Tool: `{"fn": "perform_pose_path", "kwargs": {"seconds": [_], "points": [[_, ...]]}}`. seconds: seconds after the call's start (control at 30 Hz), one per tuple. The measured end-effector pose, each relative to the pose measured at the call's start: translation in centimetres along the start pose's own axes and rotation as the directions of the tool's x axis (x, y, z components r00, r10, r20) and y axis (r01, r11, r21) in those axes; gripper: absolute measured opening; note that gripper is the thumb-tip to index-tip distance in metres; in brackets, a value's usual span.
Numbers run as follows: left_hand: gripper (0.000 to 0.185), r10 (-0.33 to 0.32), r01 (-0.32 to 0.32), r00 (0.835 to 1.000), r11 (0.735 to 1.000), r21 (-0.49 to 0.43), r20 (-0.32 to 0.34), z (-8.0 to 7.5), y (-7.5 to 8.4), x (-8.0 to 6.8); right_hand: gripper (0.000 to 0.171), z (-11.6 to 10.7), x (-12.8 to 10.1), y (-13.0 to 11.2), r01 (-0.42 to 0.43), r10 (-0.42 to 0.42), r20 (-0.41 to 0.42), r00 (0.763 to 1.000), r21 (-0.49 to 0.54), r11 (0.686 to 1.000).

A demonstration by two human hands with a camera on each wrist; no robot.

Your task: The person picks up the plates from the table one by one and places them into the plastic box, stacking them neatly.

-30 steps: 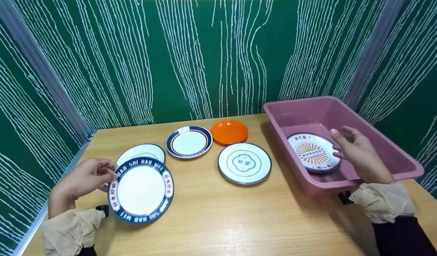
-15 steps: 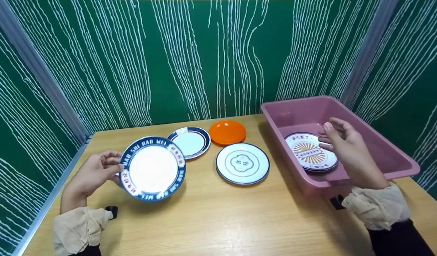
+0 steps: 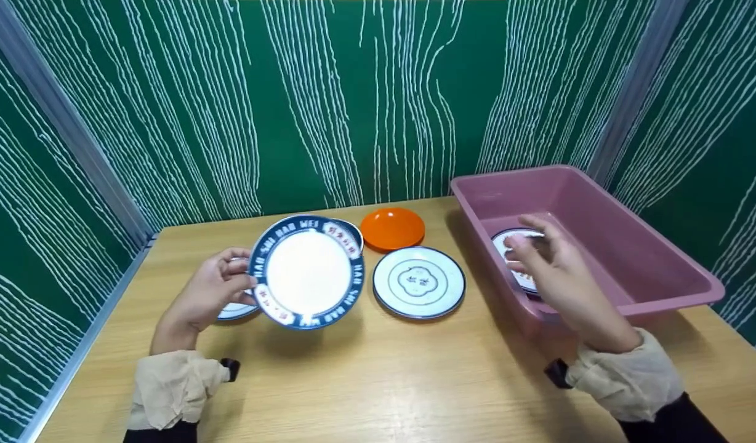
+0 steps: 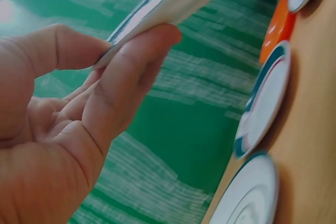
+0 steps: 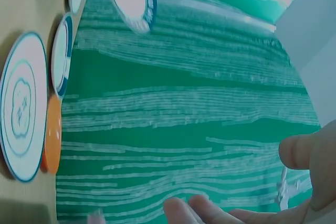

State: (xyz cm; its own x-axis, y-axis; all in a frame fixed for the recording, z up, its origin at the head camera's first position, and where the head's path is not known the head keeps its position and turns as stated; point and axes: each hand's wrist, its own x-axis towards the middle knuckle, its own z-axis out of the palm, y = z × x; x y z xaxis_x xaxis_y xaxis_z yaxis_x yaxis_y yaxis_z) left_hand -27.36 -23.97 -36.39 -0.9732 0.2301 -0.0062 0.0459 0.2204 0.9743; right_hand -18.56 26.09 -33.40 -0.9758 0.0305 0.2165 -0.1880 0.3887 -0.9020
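Note:
A white plate with a dark blue lettered rim (image 3: 307, 277) is held above the table in my left hand (image 3: 209, 295). The thumb pinches its left edge from above and the fingers lie beneath, as the left wrist view shows. My right hand (image 3: 553, 280) is over the near left wall of a pink basin (image 3: 673, 277), fingers apart and nothing in them. Below it, partly hidden by the hand, a plate with a sunburst print (image 3: 507, 240) lies inside the basin.
On the table (image 3: 402, 375) lie a white plate with a cloud-shaped emblem (image 3: 418, 283), an orange plate (image 3: 393, 229), a blue-banded plate (image 3: 351, 234) mostly covered by the held one, and a white plate (image 3: 233, 312) behind my left hand. A green wall (image 3: 409, 98) stands behind.
My left hand has carried the blue-rimmed plate up and to the right, away from the white plate at left. My right hand has moved left, from inside the basin toward its near left wall.

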Motion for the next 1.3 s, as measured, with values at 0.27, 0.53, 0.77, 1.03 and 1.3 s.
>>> {"fn": "perform_pose_path", "kwargs": {"seconds": [0.27,0.53,0.77,1.03,1.3], "points": [[0.044,-0.031,0.035,0.999,0.990,-0.136,0.033,3.7,0.5,0.7,0.068,2.4,0.2,0.1,-0.004,0.001,0.067,0.998,0.049,0.999],[0.044,-0.075,0.084,0.996,0.947,-0.309,0.042,7.9,1.8,-0.3,0.075,4.6,0.2,1.0,-0.029,0.015,0.167,0.986,0.083,0.996],[0.043,-0.088,0.090,0.996,0.907,-0.411,0.022,10.7,3.0,-1.7,0.062,6.6,-0.3,1.5,-0.014,-0.039,0.224,0.974,0.229,0.973],[0.047,-0.086,0.053,0.996,0.838,-0.543,-0.035,13.6,3.3,-2.5,0.053,7.9,-1.3,1.2,-0.056,-0.073,0.277,0.958,0.431,0.901],[0.046,-0.028,-0.011,0.998,0.787,-0.616,-0.054,15.2,2.7,-2.6,0.061,8.3,-2.2,0.4,-0.115,-0.081,0.278,0.957,0.622,0.774]]}}
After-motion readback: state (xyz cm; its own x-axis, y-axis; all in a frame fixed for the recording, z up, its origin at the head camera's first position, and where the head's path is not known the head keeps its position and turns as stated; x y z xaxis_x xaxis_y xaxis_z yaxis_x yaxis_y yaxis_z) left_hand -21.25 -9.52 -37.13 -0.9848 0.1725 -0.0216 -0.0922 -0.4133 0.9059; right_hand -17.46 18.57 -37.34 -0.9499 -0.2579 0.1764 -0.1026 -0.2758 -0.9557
